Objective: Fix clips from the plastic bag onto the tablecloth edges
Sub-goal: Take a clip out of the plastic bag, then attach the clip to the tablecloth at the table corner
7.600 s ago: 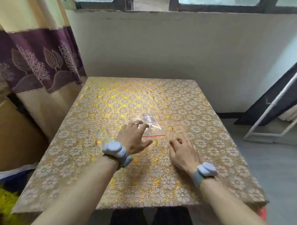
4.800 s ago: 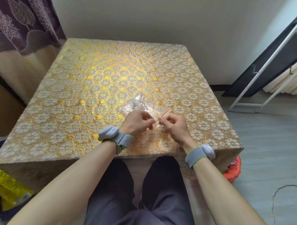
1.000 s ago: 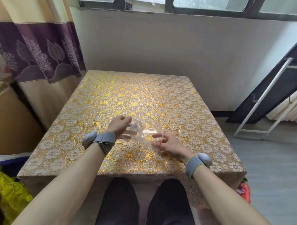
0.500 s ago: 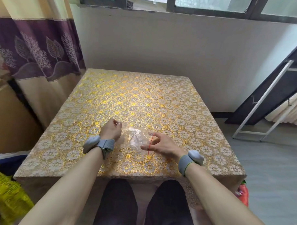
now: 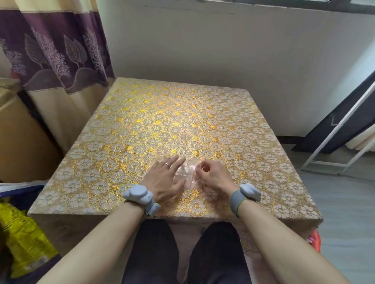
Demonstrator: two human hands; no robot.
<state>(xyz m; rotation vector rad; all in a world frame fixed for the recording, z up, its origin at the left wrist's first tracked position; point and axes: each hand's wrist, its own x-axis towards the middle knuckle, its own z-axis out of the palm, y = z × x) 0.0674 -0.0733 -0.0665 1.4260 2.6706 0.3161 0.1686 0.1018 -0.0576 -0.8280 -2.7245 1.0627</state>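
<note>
Fingers [image 5: 173,162] of the left hand [image 5: 163,180] lay straight and slightly spread, palm down, with their tips and the thumb touching the left side of the clear plastic bag [image 5: 186,173]. A ring [image 5: 167,165] sat on one of them. Opposite, the fingers [image 5: 202,166] of the right hand [image 5: 215,176] were curled in, pinching the bag's right edge, where a thin red strip showed. The bag lay crumpled between the two sets of fingertips, resting on the gold flowered tablecloth [image 5: 161,124] that covered the surface, nearer to the person than the cloth's middle. Whatever lay inside the bag was too blurred to make out. Behind each hand a grey wristband circled the wrist, one on the left [image 5: 141,196] and one on the right [image 5: 245,195]. Below the wrists the cloth folded over the near edge and hung down in front of the person's dark trousers [image 5: 157,257]. Well beyond the left fingers, a purple and cream curtain [image 5: 53,52] hung beside the surface, and a yellow bag [image 5: 19,242] lay on the floor under the left forearm. Far off past the right fingers, a white metal frame [image 5: 342,136] leaned by the wall.
</note>
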